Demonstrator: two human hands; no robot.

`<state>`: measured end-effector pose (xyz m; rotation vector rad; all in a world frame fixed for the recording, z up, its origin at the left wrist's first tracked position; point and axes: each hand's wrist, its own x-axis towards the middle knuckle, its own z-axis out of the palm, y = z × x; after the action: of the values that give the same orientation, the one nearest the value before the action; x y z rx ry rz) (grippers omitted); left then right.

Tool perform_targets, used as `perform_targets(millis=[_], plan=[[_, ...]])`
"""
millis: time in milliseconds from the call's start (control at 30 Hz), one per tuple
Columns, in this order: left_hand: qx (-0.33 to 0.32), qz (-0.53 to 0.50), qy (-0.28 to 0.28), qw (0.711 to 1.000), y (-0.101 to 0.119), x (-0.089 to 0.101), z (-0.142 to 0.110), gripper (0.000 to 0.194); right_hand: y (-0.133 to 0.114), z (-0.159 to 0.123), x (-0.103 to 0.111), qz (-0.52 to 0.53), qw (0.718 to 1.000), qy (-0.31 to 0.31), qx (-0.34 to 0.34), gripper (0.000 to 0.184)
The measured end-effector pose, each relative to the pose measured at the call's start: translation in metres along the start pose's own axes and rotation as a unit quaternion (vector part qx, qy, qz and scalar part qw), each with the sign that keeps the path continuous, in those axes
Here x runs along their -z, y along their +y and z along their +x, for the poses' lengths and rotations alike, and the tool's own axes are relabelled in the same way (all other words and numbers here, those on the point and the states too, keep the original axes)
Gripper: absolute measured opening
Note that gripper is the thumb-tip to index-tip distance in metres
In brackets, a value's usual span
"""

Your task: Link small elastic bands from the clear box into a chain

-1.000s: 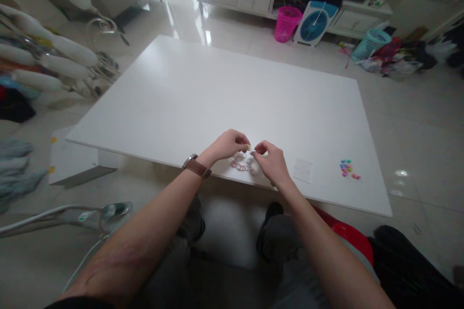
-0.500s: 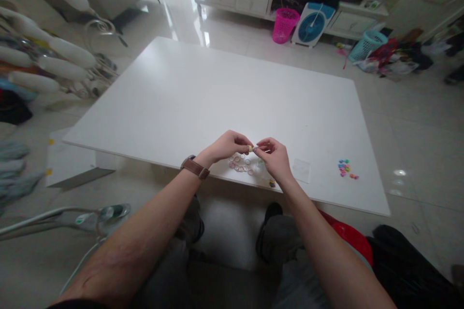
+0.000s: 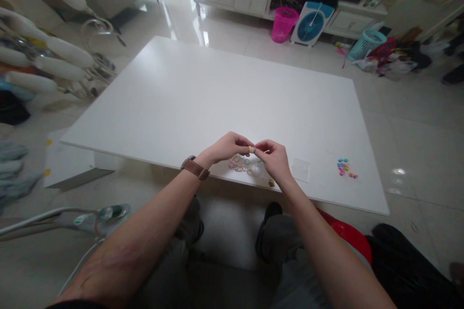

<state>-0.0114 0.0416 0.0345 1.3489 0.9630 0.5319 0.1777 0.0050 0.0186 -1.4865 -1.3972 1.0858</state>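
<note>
Between my two hands, just above the near edge of the white table (image 3: 232, 91), is a small stack of yellowish and pale hair ties (image 3: 251, 149). My left hand (image 3: 234, 146) pinches the stack from the left between thumb and fingers. From the right, my right hand (image 3: 272, 155) pinches its other end, thumb and fingertips together. Below them several loose pastel rings (image 3: 239, 168), which look like thin hair ties, lie on the table. A tiny dark and yellow item (image 3: 271, 183) sits at the table's edge under my right wrist.
Right of my hand lies a clear flat plastic piece (image 3: 301, 170). Small colourful pieces (image 3: 346, 168) are clustered near the table's right end. Beyond the table stand a pink basket (image 3: 284, 24) and a blue fan (image 3: 312, 24). A red stool (image 3: 351, 241) is beside my right leg.
My fingertips have come closer together around the stack, which now shows more pale rings beside the yellow. One loose ring from the table's upper group seems gone. The view has shifted slightly.
</note>
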Motion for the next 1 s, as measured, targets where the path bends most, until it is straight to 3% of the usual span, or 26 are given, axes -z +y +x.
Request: perform_targets(millis=[300, 533, 700, 867, 1000], plan=[[0.002, 0.015, 0.031, 0.999, 0.005, 0.004, 0.001, 0.01, 0.002, 0.001, -0.001, -0.036, 0.999, -0.003, 0.017, 0.019], [0.015, 0.02, 0.057, 0.998, 0.003, 0.004, 0.003, 0.01, 0.011, -0.003, -0.001, -0.175, 0.983, -0.04, 0.034, 0.01], [0.006, 0.021, 0.061, 0.998, 0.003, 0.002, 0.004, 0.007, 0.01, -0.005, -0.006, -0.234, 0.969, -0.066, 0.054, 0.018], [0.001, 0.023, 0.066, 0.998, -0.001, 0.003, 0.004, 0.01, 0.005, -0.005, -0.003, -0.201, 0.977, -0.047, 0.047, 0.025], [-0.001, 0.036, 0.069, 0.997, -0.005, 0.005, 0.004, 0.013, -0.001, -0.002, -0.002, -0.062, 0.998, 0.004, 0.031, 0.018]])
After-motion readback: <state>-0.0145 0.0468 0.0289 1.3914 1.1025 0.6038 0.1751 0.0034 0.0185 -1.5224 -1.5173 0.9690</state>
